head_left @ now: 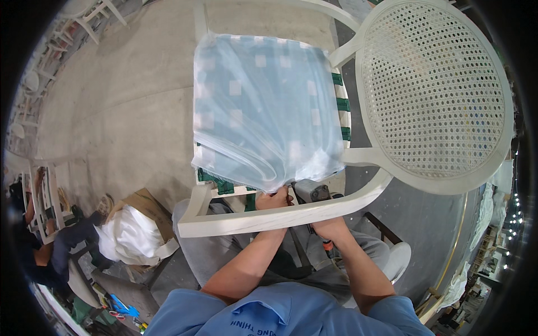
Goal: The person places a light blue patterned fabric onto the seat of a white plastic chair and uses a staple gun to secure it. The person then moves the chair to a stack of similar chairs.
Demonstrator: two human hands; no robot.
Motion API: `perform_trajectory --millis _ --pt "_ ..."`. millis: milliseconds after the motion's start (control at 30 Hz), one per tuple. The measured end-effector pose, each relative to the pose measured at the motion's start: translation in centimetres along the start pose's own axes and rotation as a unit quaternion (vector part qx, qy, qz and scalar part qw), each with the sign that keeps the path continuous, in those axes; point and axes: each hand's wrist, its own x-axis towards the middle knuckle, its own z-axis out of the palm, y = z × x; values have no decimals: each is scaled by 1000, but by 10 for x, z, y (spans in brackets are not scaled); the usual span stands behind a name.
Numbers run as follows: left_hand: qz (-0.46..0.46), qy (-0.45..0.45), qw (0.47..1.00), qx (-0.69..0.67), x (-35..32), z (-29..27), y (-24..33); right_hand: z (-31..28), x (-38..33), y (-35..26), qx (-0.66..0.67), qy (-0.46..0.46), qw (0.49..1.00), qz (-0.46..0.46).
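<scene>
A pale, whitish chair frame lies before me, its seat covered by a thin translucent sheet [263, 106] with wrinkles running toward its near edge. Dark green webbing straps [343, 105] show at the sides of the seat. My left hand [273, 200] pinches the near edge of the sheet, beyond the chair's armrest [280, 220]. My right hand [329, 227] grips a grey and black pneumatic staple gun [314, 192], its head beside my left fingers at the seat's edge. The armrest hides part of both hands and the tool's handle.
To the right stands the chair's oval cane back [434, 92]. A cardboard box [148, 210] holding a white bag [130, 235] is at left, near another person's leg [75, 232]. Scissors and tools [120, 308] lie lower left. More chair frames [92, 19] stand far left.
</scene>
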Motion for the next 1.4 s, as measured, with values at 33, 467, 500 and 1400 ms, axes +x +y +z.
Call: perform_trajectory --millis 33,467,500,1400 --pt "-1 0 1000 -5 -1 0 0 -2 1 -1 -18 -13 1000 -5" --pt "2 -13 1000 -19 2 -31 39 -7 8 -5 30 -44 998 32" --pt "-10 -16 1000 -5 4 -30 46 -6 7 -3 20 -39 999 22" --pt "-112 -13 994 -9 -1 -27 35 -5 -2 4 3 -6 1000 -15"
